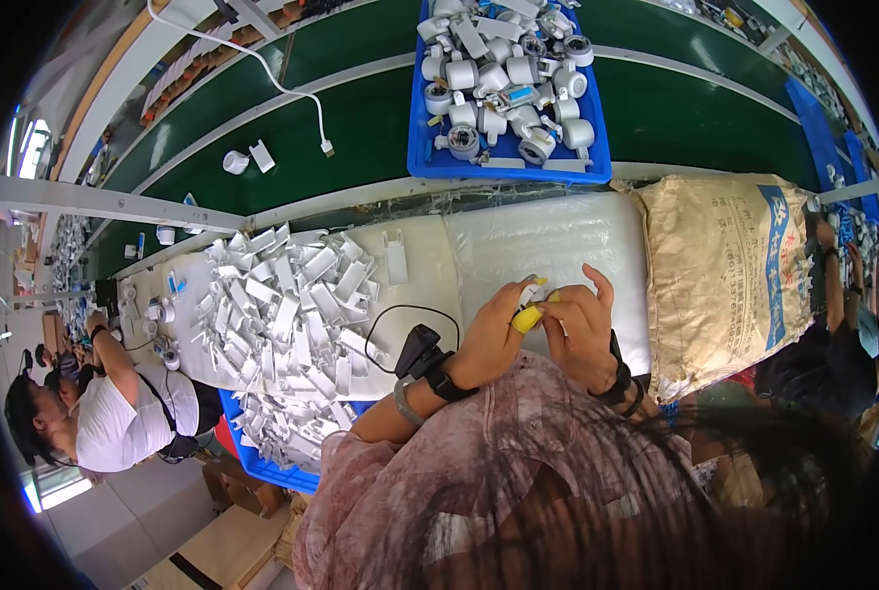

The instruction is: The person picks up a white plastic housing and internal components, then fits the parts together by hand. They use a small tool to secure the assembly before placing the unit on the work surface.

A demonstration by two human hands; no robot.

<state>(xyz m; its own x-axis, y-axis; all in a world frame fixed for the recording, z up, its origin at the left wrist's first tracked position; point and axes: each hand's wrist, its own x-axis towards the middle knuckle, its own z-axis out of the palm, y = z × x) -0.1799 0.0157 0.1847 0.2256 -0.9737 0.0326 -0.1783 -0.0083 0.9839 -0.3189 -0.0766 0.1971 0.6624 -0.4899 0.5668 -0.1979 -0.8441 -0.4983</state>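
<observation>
Over the plastic-covered bench, my left hand [488,339] and my right hand [579,329] meet with bent fingers. A small white part [533,294] shows between their fingertips, mostly hidden, and its exact kind cannot be made out. My left hand grips it, while the right thumb and forefinger pinch at its side, the other right fingers raised. Yellow patches that look like finger covers [527,319] are at the fingertips. Left of my hands lies a big heap of white plastic housings [297,305], with one single housing [394,258] apart from it.
A blue crate [510,171] of round white camera-like units stands ahead on the green conveyor [361,128]. A brown paper sack [720,280] lies at right. A white cable [252,49] hangs at upper left. Another blue bin [277,472] holds housings. Co-workers [129,413] are on both sides.
</observation>
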